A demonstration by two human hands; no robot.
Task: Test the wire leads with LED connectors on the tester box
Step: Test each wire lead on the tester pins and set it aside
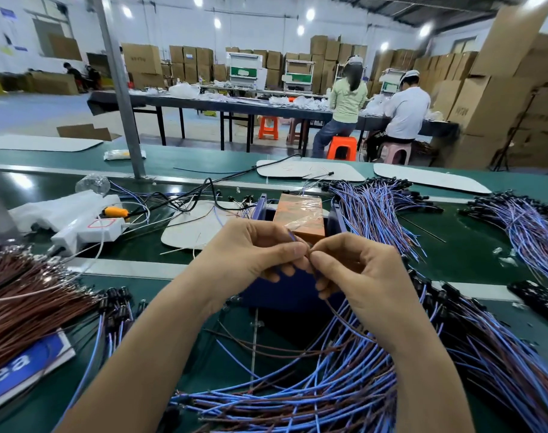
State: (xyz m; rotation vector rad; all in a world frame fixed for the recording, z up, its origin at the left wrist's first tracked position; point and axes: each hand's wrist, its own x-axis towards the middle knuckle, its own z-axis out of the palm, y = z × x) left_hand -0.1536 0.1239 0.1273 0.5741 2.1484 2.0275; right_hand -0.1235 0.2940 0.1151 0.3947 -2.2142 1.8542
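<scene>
— Step in hand?

— By the look of it, readying one wire lead for contact. Pinched at centre between the curled fingertips of the left hand and the right hand, thumbs almost meeting.

— Anything else held?

— Nothing else seen. Blue strand poking up beside the left thumb, brown strand trailing from under the right hand toward 5 o'clock.

— And the tester box?

— Just past the knuckles at 12 o'clock, taped copper-coloured top facing up. Not yet touched by the wire ends, as far as can be seen.

— LED end of that lead?

— Cannot tell; lost somewhere in the heap of leads at 5 o'clock.

— Next move?

— Probably spreading the two bare ends apart, then pushing forward and pressing them onto the top plate without letting them cross. After that, looking down-wire for a glow. Worth steering clear of the spread pile at 1 o'clock.
</scene>
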